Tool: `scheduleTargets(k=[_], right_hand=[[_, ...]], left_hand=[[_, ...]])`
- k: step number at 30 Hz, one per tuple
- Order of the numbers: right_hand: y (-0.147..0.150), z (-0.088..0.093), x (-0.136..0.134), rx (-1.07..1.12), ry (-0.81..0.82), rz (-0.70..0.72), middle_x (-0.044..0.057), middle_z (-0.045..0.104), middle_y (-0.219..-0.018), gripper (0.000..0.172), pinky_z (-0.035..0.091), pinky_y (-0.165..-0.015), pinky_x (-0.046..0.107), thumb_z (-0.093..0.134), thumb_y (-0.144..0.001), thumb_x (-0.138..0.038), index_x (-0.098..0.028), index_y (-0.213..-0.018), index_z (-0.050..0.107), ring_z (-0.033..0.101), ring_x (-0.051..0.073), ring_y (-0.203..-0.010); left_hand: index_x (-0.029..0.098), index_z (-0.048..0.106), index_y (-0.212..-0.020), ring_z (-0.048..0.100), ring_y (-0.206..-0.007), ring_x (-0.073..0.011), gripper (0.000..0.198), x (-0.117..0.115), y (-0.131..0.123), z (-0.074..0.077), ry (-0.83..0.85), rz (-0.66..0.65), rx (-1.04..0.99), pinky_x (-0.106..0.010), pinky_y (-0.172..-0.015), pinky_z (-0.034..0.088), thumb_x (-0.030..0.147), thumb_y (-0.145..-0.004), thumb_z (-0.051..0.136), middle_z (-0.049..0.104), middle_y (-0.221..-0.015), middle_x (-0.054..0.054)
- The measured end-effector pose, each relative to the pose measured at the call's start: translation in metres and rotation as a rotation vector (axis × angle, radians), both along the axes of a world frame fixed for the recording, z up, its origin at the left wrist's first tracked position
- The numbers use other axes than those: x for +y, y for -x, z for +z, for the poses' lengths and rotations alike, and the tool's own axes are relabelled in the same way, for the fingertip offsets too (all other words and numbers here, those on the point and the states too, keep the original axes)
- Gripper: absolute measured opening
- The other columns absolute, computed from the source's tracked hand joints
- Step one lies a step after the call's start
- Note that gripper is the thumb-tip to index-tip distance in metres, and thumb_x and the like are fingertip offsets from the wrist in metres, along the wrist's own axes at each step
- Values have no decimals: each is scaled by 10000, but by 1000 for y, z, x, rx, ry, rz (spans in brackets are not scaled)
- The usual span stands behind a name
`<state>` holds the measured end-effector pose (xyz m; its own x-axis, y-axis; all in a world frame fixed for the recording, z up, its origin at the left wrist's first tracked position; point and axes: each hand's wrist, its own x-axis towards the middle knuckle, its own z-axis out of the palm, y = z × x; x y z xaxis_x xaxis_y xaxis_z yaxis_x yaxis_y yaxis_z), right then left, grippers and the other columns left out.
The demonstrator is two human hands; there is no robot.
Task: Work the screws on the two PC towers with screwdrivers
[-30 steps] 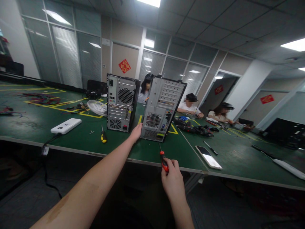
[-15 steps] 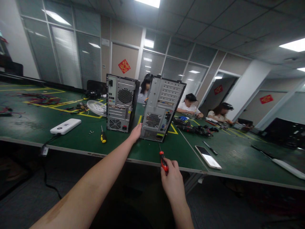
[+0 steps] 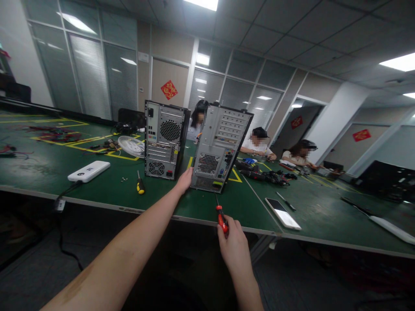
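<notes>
Left arm stretches toward 1 o'clock, left hand (image 3: 184, 179) flat with fingers extended. Right hand (image 3: 234, 246) sits at 6 o'clock, fist closed, wrist straight.

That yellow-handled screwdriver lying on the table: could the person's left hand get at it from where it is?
Probably yes. The left hand rests on the tilted computer case, and the yellow-handled screwdriver lies just left of it on bare green table, nothing between.

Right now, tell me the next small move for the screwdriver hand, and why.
Probably lift the red-handled screwdriver in the right hand toward the tilted computer case. Its tip points at the case's lower rear edge but seems short of it, while the left hand steadies that case.
</notes>
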<state>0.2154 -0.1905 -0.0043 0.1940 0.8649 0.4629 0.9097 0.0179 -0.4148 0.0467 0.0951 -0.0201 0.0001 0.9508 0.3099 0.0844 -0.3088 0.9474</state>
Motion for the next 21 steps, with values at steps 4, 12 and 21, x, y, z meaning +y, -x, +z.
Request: scheduleTargets(k=[4, 12, 21], right_hand=[[0, 1, -1, -12, 2, 5, 86, 656, -1086, 299, 515, -782, 316, 483, -1007, -264, -194, -1273, 601, 694, 230, -893], [-2, -4, 2, 17, 11, 20, 75, 678, -988, 236, 499, -728, 317, 421, -1043, -333, -204, -1176, 568, 703, 242, -848], [0, -2, 0, -4, 100, -1, 90, 734, -970, 247, 462, -675, 290, 349, -1090, -316, -207, -1176, 554, 738, 251, -820]], left_hand=[[265, 665, -1396, 561, -1415, -287, 693, -2, 1, 1, 35, -25, -6, -461, -1213, 394, 718, -1003, 317, 663, -1457, -74], [236, 670, -1391, 542, -1436, -288, 669, -4, 0, 4, 39, -17, -25, -446, -1227, 375, 683, -1018, 341, 648, -1477, -84], [238, 688, -1369, 540, -1440, -282, 609, -4, -1, 5, 41, -6, -23, -436, -1233, 365, 623, -1041, 349, 649, -1477, -75]])
